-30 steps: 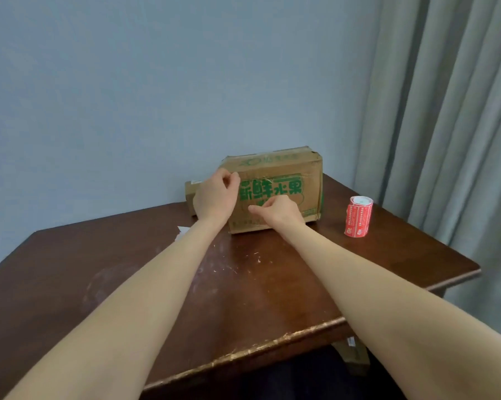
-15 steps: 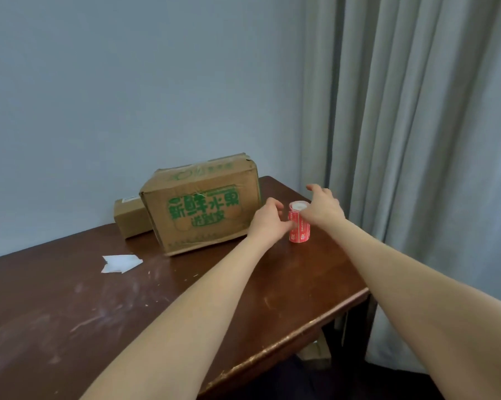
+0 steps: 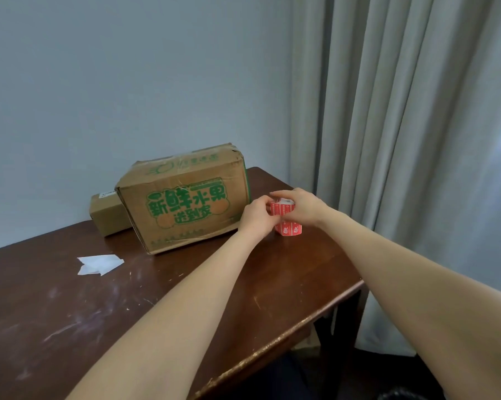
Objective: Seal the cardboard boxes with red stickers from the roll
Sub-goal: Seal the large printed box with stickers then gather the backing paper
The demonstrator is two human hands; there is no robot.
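The left hand (image 3: pixel 256 215) has its fingers curled against the near-left side of the sticker roll (image 3: pixel 289 228), and the right hand (image 3: pixel 301 207) is cupped over the roll's top and right side, fingers bent round it. Both hands grip the roll between them. Whether either fingertip has caught a sticker's edge cannot be told, because the hands hide the upper half of the roll. Only its red lower part with white print shows below the knuckles, low at the table (image 3: pixel 41 298) near the far right corner.

Just to the left of the left hand, close but apart, lies the large cardboard box (image 3: pixel 183 203), printed in green with orange fruit. It is turned at an angle, with its printed face toward the camera. Behind its left end a smaller plain cardboard box (image 3: pixel 108 212) sits against the wall (image 3: pixel 128 82), partly hidden by the large one.

Further left, well apart from the boxes, white paper scraps (image 3: pixel 99 264) lie on the dark, scuffed wood. A grey curtain (image 3: pixel 402 140) hangs just beyond the table's right edge, behind the right hand.
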